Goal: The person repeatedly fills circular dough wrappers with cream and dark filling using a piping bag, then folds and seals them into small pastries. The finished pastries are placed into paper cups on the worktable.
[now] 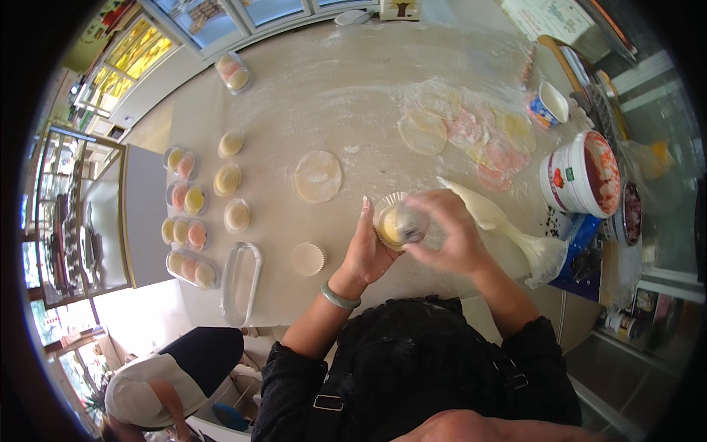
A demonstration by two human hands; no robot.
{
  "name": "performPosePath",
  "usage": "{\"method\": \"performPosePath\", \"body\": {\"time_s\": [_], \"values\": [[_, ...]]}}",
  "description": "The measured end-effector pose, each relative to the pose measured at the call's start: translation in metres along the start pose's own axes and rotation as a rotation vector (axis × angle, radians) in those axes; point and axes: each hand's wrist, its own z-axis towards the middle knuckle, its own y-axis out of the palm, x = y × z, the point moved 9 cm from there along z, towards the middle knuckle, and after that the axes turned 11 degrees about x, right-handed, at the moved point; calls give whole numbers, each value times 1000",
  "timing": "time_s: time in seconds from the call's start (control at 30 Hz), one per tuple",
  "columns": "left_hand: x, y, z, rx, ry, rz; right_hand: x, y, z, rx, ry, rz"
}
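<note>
Up against my left hand [367, 251], a fluted paper cup [393, 200] is held tilted, with a pale yellow surface showing inside. My right hand [455, 232], blurred, has its fingers around a greyish round thing [413, 222] with a dark spot, which overlaps the cup. Blur hides what that round thing is. Left of my hands sits another paper cup [309, 259], apparently with nothing in it. A flat dough disc [318, 177] lies farther up the table. Close to my right hand rests a filled piping bag [491, 212].
On the floured table [331, 88] are overlapping coloured dough discs [464, 130], a tub with red residue [577, 174] and a small carton [548, 105]. Leftward are round pastries in cups [237, 215], clear boxes of pastries [190, 269] and a clear plastic tray [241, 283]. A person [165, 381] bends at lower left.
</note>
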Motion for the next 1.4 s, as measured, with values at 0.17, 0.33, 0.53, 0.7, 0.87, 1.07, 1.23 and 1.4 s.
{"method": "performPosePath", "body": {"time_s": [0.17,0.33,0.53,0.7,0.87,1.07,1.23,1.4], "values": [[77,-48,6,230,50,0,65,4,1,199,585,1264],[246,-125,38,584,333,311,135,77,-59,-96,1158,650],[346,-158,59,836,482,1332,112,118,-26,-228,193,-307],[358,-101,48,965,1100,2313,108,118,-16,-169,218,-245],[261,-75,79,27,1105,1996,107,120,-9,-189,177,-212],[214,-93,98,84,726,2275,105,118,-9,-266,114,-261],[187,-15,31,-161,984,2313,67,107,16,38,-1,-108],[183,41,-19,-31,804,1850,85,122,31,-7,489,398]]}}
